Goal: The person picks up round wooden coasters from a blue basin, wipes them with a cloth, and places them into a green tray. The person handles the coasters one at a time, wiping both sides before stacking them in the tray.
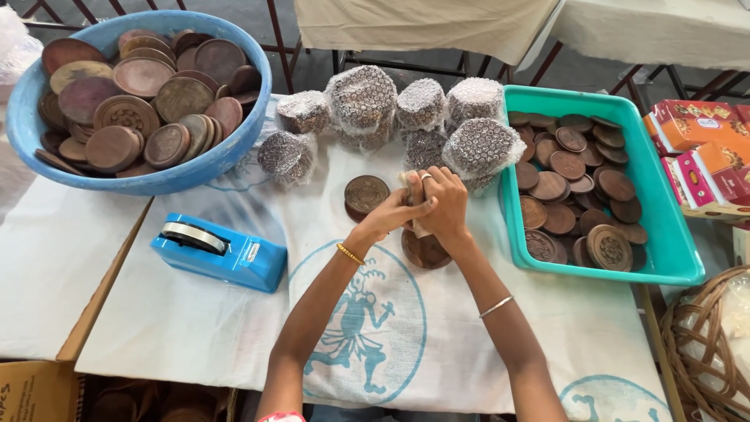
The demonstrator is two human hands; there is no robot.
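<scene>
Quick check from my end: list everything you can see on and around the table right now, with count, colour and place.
blue basin: one, far left, heaped with brown wooden discs
teal tray: one, right, holding more brown discs
bubble-wrapped bundles: about seven, clear wrap over brown, far centre
loose carved disc: one, brown, on the cloth left of the hands
disc under the hands: one, brown, partly hidden
tape dispenser: one, blue, left of centre
table cloth: white with blue print
boxes: several, red and orange, far right
wicker basket: one, tan, lower right
cardboard box: one, lower left
left hand: gold bangle, clasped at a pale wrapped piece
right hand: ring, silver bangle, on the same piece
</scene>
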